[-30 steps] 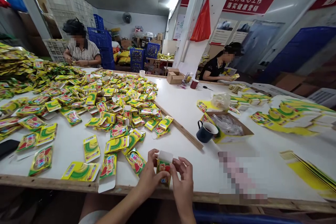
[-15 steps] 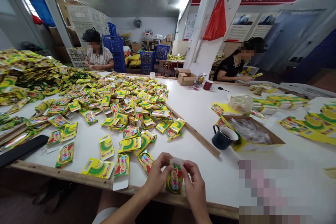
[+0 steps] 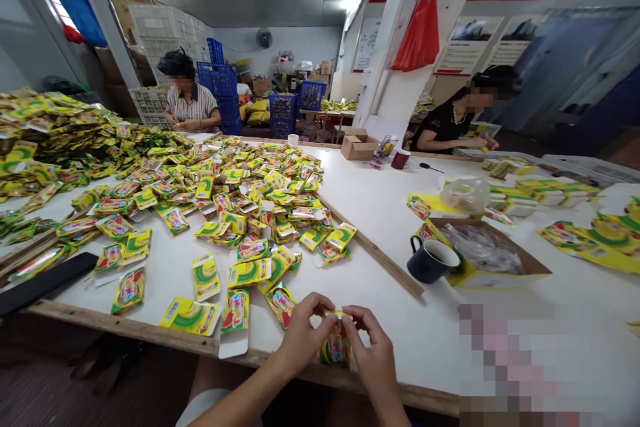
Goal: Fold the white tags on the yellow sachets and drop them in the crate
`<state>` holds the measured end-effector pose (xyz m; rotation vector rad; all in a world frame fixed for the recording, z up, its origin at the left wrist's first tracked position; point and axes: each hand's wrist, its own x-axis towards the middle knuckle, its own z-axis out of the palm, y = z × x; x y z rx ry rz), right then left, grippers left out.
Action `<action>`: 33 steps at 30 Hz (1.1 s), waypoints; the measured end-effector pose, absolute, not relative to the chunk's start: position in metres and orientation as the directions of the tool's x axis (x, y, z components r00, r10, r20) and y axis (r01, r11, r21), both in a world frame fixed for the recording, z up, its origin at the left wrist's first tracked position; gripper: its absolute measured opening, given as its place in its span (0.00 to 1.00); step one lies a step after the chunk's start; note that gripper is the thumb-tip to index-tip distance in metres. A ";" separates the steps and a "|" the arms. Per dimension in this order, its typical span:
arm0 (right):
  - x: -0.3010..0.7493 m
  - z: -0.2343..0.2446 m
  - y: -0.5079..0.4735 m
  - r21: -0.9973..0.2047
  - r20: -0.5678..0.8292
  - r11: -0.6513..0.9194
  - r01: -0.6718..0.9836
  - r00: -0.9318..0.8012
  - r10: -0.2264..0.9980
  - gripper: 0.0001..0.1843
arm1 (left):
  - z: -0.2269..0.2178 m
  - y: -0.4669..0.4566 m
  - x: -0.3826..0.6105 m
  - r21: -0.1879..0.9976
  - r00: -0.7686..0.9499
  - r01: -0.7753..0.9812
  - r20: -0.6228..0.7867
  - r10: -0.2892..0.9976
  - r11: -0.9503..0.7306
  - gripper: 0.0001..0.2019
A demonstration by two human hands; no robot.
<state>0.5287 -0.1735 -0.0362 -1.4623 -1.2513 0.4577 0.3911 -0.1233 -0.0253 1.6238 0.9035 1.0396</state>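
Close to the table's front edge, a small printed candy box [image 3: 336,349] in green, yellow and red is held upright between both my hands. My left hand [image 3: 304,332] pinches its upper left corner with thumb and fingertips. On the other side, my right hand [image 3: 371,341] grips the upper right corner the same way. The thumbs meet near the box's top edge and partly cover it. Left of my left hand lies a similar box [image 3: 235,310] with its white end flap sticking out. Another box [image 3: 281,305] lies just behind my left wrist.
A large heap of similar boxes [image 3: 240,197] covers the left and middle table. A wooden strip [image 3: 373,247] runs diagonally beside it. To the right stand a dark mug [image 3: 430,263] and an open carton [image 3: 505,273]. Two co-workers sit across the table.
The box's white top flap, which stood up before, is now folded down. My fingers have closed in over the top edge. The view has shifted slightly.
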 end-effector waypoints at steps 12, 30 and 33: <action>0.533 -0.041 -0.170 -0.936 0.231 0.104 0.335 0.364 0.902 0.13 | -0.029 -0.117 0.390 0.989 0.400 -0.040 0.144 0.905 -0.139 0.09; 0.535 -0.039 -0.181 -0.945 0.226 0.130 0.301 0.312 0.923 0.12 | -0.026 -0.120 0.377 0.933 0.502 0.136 0.226 0.835 -0.334 0.10; 0.574 -0.023 -0.211 -0.917 0.269 0.090 0.388 0.438 0.858 0.14 | -0.012 -0.102 0.357 0.835 0.642 0.251 0.235 0.730 -0.490 0.21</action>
